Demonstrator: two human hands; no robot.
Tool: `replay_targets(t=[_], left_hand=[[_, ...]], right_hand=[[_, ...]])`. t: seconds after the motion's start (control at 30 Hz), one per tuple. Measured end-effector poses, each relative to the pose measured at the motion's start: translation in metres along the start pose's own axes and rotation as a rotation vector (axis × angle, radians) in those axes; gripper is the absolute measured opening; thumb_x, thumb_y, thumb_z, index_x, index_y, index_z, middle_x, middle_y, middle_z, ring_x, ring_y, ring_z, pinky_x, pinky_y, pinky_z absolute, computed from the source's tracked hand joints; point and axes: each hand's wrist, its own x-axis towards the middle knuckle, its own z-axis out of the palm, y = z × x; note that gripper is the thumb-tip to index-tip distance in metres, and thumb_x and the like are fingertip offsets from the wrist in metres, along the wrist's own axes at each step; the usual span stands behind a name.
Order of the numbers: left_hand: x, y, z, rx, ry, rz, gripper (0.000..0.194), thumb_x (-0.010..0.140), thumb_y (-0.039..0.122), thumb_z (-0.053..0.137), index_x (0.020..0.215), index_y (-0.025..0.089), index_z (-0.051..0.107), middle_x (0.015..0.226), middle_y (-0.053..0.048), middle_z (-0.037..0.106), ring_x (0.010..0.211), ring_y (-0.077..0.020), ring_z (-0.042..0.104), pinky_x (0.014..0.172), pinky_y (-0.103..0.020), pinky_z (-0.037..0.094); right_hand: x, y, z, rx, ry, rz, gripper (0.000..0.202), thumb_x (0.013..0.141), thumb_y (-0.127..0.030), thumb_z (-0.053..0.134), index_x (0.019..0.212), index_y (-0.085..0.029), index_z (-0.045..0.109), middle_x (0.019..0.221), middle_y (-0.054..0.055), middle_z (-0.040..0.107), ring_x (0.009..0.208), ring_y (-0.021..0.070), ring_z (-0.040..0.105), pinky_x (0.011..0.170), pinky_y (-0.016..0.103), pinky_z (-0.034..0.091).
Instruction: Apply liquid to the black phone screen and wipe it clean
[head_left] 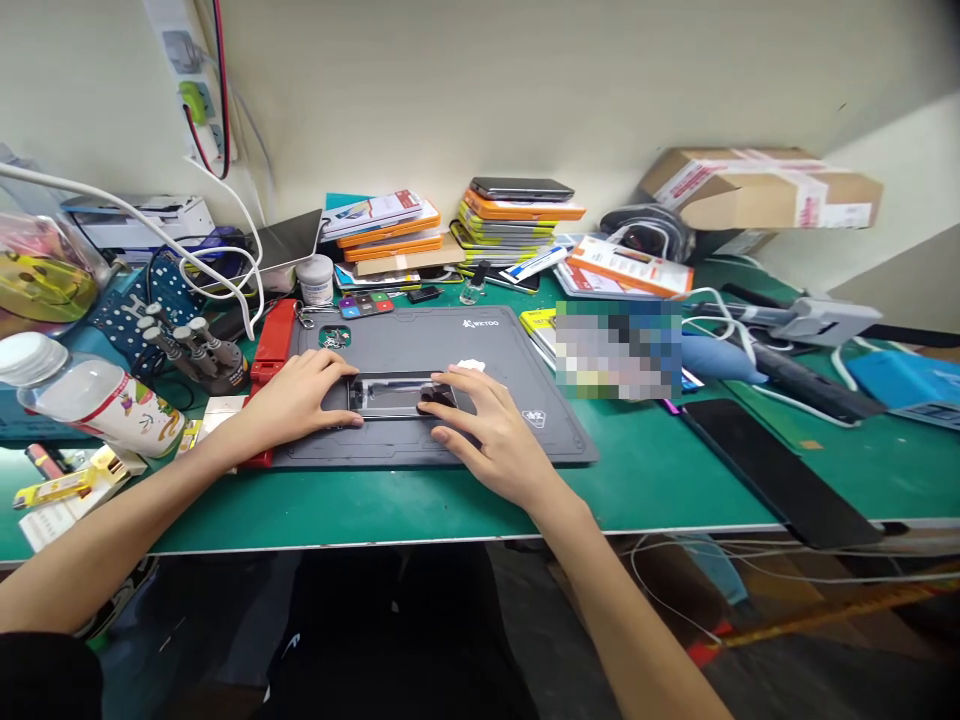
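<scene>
A black smartphone point(390, 398) with a glossy, reflecting face lies lengthwise across a dark grey work mat point(405, 345). My left hand point(304, 395) grips its left end, thumb along the near edge and fingertips on the far edge. At the other end, my right hand point(491, 425) has its fingers over the phone's top and its thumb at the near side. Just beyond the right fingers is a scrap of white material point(471, 366). Small metal parts sit in a green recess point(334, 337) in the mat's far left corner.
Left of the mat stand a red tool point(274, 345), a screwdriver holder point(221, 370) and a plastic bottle point(97, 395). Stacked flat boxes point(510, 225) line the back. A dark, phone-shaped slab point(780, 470) lies at the right, with cables and a blurred patch behind it.
</scene>
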Motion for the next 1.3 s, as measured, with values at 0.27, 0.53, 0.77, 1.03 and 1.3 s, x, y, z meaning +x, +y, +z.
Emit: replay_targets(t=[0.27, 0.53, 0.77, 1.03, 1.3], left_hand=[[0.001, -0.004, 0.008, 0.029, 0.028, 0.011, 0.074, 0.097, 0.077, 0.061, 0.145, 0.02, 0.06, 0.142, -0.012, 0.064, 0.128, -0.0321, 0.059, 0.105, -0.041, 0.043], [0.001, -0.007, 0.011, 0.008, 0.048, 0.007, 0.076, 0.094, 0.074, 0.069, 0.144, 0.018, 0.061, 0.142, -0.013, 0.064, 0.13, -0.0331, 0.059, 0.107, -0.043, 0.044], [0.004, -0.017, 0.005, -0.245, 0.051, -0.036, 0.061, 0.105, 0.07, 0.054, 0.139, 0.023, 0.07, 0.138, -0.01, 0.068, 0.131, -0.0302, 0.059, 0.114, -0.048, 0.044], [0.002, -0.008, 0.001, -0.294, 0.094, -0.118, 0.055, 0.115, 0.046, 0.027, 0.131, 0.02, 0.072, 0.132, -0.009, 0.072, 0.125, -0.0258, 0.061, 0.114, -0.046, 0.045], [0.002, -0.005, 0.0, -0.279, 0.063, -0.137, 0.055, 0.115, 0.045, 0.027, 0.131, 0.021, 0.073, 0.131, -0.008, 0.071, 0.125, -0.0264, 0.061, 0.113, -0.047, 0.046]], right_hand=[[0.004, -0.006, 0.001, -0.017, -0.167, -0.044, 0.044, 0.113, -0.048, 0.048, 0.145, -0.029, 0.069, 0.166, 0.01, 0.051, 0.164, 0.0318, 0.033, 0.136, 0.065, 0.025], [0.026, -0.032, 0.013, -0.007, -0.273, -0.051, 0.048, 0.111, -0.053, 0.05, 0.149, -0.028, 0.067, 0.172, 0.011, 0.045, 0.168, 0.0327, 0.023, 0.137, 0.067, 0.018], [0.043, -0.05, 0.027, -0.043, -0.266, -0.096, 0.052, 0.109, -0.053, 0.054, 0.15, -0.024, 0.067, 0.173, 0.012, 0.044, 0.168, 0.0327, 0.023, 0.138, 0.064, 0.017], [0.013, -0.025, 0.014, -0.064, -0.105, 0.014, 0.039, 0.114, -0.044, 0.046, 0.138, -0.036, 0.076, 0.167, 0.007, 0.051, 0.165, 0.0327, 0.031, 0.135, 0.07, 0.021], [-0.028, 0.006, -0.001, 0.02, -0.009, 0.21, 0.043, 0.115, -0.049, 0.039, 0.137, -0.039, 0.076, 0.166, 0.003, 0.051, 0.166, 0.0319, 0.031, 0.136, 0.071, 0.018]])
